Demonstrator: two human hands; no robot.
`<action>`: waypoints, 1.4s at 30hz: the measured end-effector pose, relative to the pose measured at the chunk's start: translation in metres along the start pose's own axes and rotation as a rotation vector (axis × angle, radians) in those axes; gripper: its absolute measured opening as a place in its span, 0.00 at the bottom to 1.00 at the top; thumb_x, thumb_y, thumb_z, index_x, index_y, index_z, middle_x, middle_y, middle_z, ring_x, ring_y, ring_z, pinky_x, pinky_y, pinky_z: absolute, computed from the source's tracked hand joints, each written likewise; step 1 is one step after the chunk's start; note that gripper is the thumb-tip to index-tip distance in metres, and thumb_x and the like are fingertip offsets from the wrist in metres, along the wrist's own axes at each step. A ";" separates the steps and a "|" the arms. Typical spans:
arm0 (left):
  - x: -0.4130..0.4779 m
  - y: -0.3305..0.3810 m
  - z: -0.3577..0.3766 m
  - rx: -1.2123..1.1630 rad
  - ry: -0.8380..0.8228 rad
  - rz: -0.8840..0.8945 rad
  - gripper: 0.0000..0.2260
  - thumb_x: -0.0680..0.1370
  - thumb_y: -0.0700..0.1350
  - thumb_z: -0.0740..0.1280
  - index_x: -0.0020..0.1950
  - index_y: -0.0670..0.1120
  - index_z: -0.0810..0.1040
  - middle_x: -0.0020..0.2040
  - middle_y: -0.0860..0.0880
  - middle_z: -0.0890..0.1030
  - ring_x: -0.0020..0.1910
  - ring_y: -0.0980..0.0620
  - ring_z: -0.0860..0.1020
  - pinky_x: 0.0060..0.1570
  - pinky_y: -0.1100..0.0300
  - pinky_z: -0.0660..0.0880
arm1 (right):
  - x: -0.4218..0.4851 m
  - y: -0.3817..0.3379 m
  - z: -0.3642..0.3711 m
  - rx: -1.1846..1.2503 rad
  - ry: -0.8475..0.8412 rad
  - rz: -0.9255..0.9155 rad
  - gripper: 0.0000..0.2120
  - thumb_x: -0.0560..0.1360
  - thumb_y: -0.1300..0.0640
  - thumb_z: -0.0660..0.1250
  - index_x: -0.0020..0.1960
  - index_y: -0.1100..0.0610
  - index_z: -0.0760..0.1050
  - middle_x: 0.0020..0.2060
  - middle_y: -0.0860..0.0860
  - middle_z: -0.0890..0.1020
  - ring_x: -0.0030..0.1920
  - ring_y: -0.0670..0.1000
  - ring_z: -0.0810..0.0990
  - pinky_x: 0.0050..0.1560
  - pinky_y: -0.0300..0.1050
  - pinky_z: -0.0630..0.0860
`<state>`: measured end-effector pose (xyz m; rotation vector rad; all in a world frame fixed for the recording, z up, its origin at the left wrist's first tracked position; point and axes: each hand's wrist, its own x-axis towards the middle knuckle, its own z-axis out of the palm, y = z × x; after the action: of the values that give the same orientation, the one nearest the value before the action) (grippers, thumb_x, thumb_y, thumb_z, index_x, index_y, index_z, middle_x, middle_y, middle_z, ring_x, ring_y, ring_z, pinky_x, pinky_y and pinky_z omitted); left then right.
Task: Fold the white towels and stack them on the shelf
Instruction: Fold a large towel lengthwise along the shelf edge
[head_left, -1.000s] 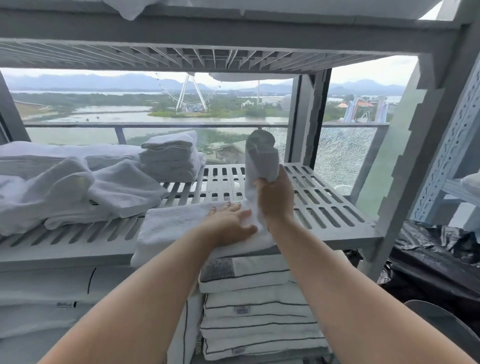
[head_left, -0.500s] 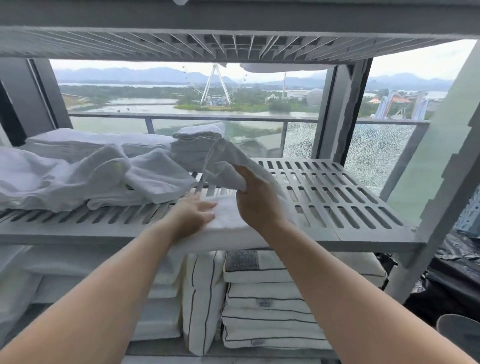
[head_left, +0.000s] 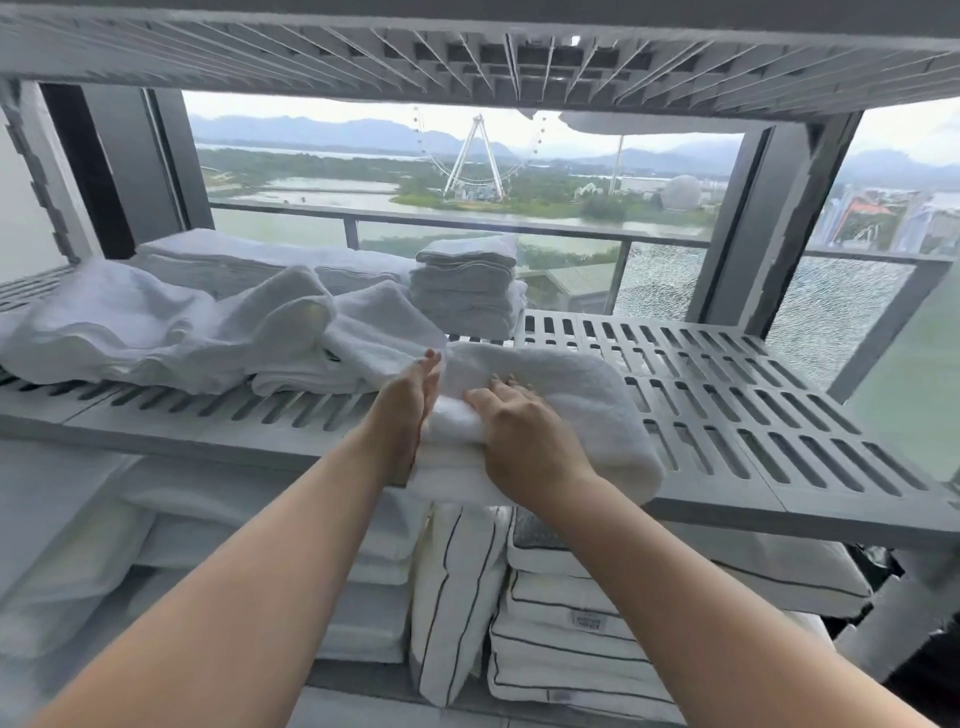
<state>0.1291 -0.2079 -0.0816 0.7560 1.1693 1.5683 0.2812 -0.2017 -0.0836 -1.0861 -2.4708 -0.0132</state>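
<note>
Head view: squaring up a folded white towel (head_left: 587, 410) at the front edge of the slatted shelf (head_left: 753, 415), with left hand (head_left: 408, 410) edge-on, fingers straight, against its left side and right hand (head_left: 519, 431) palm-down on top, fingers spread, pressing; hands close together, neither clenched, probably to flatten the fold and line up edges before stacking. Also on that shelf: neat folded stack (head_left: 465, 286) at back, loose unfolded heap (head_left: 156, 332) to the left. Underneath, packed with striped linens (head_left: 566, 613) in piles, one upright.
</note>
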 end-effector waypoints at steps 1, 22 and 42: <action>0.002 -0.001 -0.001 -0.023 -0.014 -0.010 0.19 0.85 0.53 0.55 0.72 0.46 0.72 0.68 0.56 0.74 0.64 0.63 0.72 0.66 0.67 0.64 | 0.000 -0.001 0.000 -0.015 -0.020 -0.019 0.27 0.75 0.68 0.55 0.73 0.56 0.67 0.76 0.61 0.65 0.78 0.58 0.59 0.79 0.49 0.52; 0.013 0.028 0.002 1.423 0.002 0.250 0.26 0.76 0.45 0.71 0.74 0.53 0.71 0.78 0.38 0.62 0.80 0.46 0.54 0.76 0.57 0.54 | 0.001 0.033 -0.063 -0.039 -0.144 0.041 0.19 0.79 0.57 0.53 0.65 0.55 0.77 0.67 0.57 0.77 0.74 0.60 0.66 0.77 0.62 0.53; 0.009 -0.016 0.054 1.771 -0.066 0.151 0.31 0.81 0.60 0.45 0.82 0.48 0.50 0.82 0.43 0.46 0.81 0.43 0.44 0.77 0.43 0.46 | -0.007 0.088 -0.021 -0.019 -0.308 0.295 0.32 0.80 0.38 0.43 0.81 0.46 0.41 0.80 0.44 0.40 0.79 0.48 0.37 0.77 0.59 0.41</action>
<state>0.1799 -0.1813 -0.0790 1.9348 2.3558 0.1790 0.3557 -0.1499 -0.0816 -1.5514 -2.5465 0.2370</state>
